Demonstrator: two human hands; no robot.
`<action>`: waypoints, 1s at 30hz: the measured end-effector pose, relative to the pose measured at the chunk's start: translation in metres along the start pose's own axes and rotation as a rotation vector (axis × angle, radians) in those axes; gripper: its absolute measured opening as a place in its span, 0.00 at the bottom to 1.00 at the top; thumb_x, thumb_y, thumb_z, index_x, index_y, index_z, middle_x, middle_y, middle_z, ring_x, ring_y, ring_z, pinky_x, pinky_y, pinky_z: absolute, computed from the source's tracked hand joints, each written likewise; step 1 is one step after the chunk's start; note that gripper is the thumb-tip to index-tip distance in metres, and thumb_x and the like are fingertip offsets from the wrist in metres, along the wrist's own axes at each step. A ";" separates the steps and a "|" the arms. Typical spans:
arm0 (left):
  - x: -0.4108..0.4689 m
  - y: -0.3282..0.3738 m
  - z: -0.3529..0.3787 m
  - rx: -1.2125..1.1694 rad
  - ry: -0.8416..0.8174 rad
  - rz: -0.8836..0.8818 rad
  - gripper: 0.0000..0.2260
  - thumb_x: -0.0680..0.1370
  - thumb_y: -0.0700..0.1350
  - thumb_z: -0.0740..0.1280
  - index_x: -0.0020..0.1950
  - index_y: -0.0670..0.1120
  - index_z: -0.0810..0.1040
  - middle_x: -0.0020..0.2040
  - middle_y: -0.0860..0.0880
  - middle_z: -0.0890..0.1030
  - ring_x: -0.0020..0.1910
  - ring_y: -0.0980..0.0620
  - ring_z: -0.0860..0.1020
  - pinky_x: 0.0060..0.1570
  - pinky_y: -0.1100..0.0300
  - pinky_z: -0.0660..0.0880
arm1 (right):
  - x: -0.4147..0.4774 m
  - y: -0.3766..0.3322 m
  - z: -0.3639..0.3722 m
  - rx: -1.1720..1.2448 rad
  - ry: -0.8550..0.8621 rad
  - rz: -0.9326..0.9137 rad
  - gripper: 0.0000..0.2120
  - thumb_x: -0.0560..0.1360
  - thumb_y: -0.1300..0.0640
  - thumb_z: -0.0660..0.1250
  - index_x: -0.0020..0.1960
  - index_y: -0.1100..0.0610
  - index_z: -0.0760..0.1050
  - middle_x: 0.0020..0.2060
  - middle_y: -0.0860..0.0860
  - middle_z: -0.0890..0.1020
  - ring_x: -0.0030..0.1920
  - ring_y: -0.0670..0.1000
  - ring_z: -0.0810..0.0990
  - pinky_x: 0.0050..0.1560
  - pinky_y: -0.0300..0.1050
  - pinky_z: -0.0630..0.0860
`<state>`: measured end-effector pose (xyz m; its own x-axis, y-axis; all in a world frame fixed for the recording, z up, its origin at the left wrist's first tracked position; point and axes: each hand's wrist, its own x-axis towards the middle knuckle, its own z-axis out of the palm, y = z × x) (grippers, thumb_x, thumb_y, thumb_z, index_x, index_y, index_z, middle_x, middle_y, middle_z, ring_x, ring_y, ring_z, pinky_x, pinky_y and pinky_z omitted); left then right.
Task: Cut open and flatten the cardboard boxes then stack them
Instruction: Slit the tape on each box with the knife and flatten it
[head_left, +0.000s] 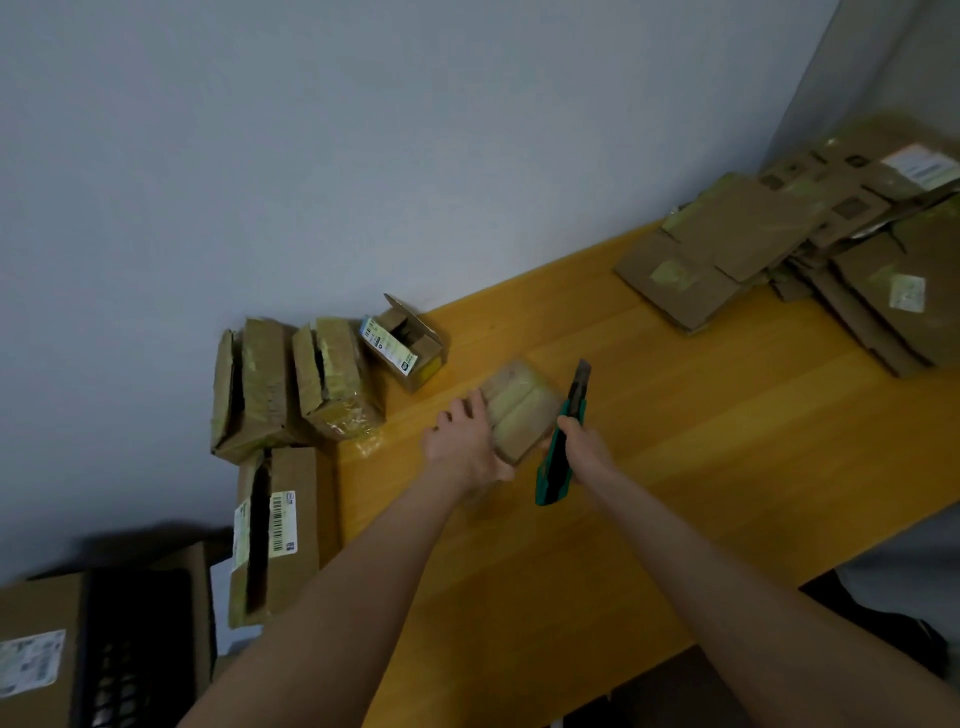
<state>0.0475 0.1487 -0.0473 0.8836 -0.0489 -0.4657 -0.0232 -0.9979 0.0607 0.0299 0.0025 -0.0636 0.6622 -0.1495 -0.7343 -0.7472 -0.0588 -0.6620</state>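
Holding box (522, 408) + knife (560, 457); labels (283, 522) illegible.

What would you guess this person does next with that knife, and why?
Probably bring the blade onto the tape across the small taped box and slit it. The left hand holds that box on the table, the right hand grips the green knife, blade out, just beside it, and the box looks unopened.

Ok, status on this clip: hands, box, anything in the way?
Left hand holding small taped box on table. Right hand gripping green knife, blade beside the box. Nothing between knife and box.
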 end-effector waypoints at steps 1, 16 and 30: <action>-0.001 -0.002 -0.005 0.111 0.035 0.068 0.55 0.67 0.62 0.74 0.79 0.45 0.41 0.74 0.41 0.57 0.72 0.39 0.60 0.69 0.42 0.62 | -0.001 -0.004 -0.004 -0.011 0.020 -0.020 0.17 0.82 0.49 0.54 0.61 0.61 0.69 0.52 0.56 0.77 0.46 0.54 0.75 0.45 0.50 0.73; 0.009 -0.021 -0.005 0.311 0.050 0.100 0.57 0.68 0.55 0.76 0.77 0.42 0.34 0.79 0.42 0.48 0.77 0.37 0.47 0.73 0.36 0.48 | -0.012 0.022 -0.052 -0.667 0.087 -0.436 0.22 0.78 0.48 0.62 0.72 0.45 0.65 0.40 0.46 0.76 0.35 0.47 0.76 0.29 0.39 0.68; 0.025 -0.027 -0.009 0.248 0.023 0.123 0.57 0.67 0.58 0.76 0.79 0.46 0.37 0.80 0.45 0.47 0.77 0.38 0.49 0.74 0.40 0.53 | -0.008 0.027 -0.044 -0.647 -0.040 -0.514 0.25 0.77 0.53 0.63 0.74 0.47 0.65 0.39 0.53 0.81 0.31 0.48 0.72 0.28 0.40 0.66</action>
<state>0.0748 0.1752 -0.0528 0.8776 -0.1721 -0.4475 -0.2423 -0.9646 -0.1042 0.0018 -0.0411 -0.0687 0.9224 0.0855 -0.3766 -0.2272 -0.6683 -0.7084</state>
